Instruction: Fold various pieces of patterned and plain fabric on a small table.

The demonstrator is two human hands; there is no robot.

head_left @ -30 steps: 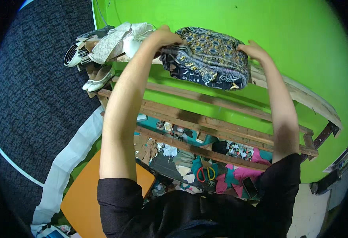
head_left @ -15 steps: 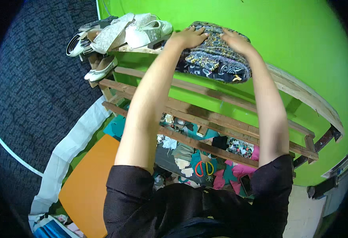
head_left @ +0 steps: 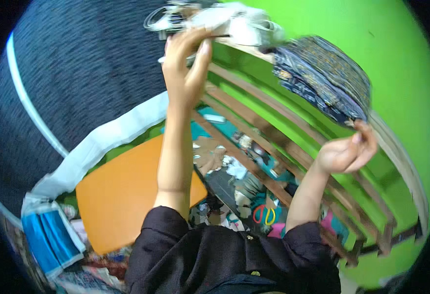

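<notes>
A bundle of folded patterned cloth (head_left: 327, 78), dark with grey and yellowish figures, rests on the rack's top board against the green wall. My right hand (head_left: 347, 154) is just below its lower right corner, fingers loosely bent, with nothing visible in them. Whether a fingertip still touches the cloth is blurred. Raised on the left, my left hand (head_left: 188, 68) has its thumb and fingers apart and looks bare. It passes in front of the rack's left end, below the white shoes (head_left: 249, 27), and partly hides another shoe there.
The slatted wooden rack (head_left: 259, 110) slants across the view. Beneath it lie fabric scraps and scissors (head_left: 264, 214) with red and yellow handles. An orange board (head_left: 126, 191) lies at left, near a white strip (head_left: 112, 132), a dark textured surface (head_left: 92, 73) and a blue package (head_left: 53, 240).
Both hands have come off the top of the cloth bundle: the left one swung away to the left, the right one dropped lower. The view has turned, so the rack slants more steeply.
</notes>
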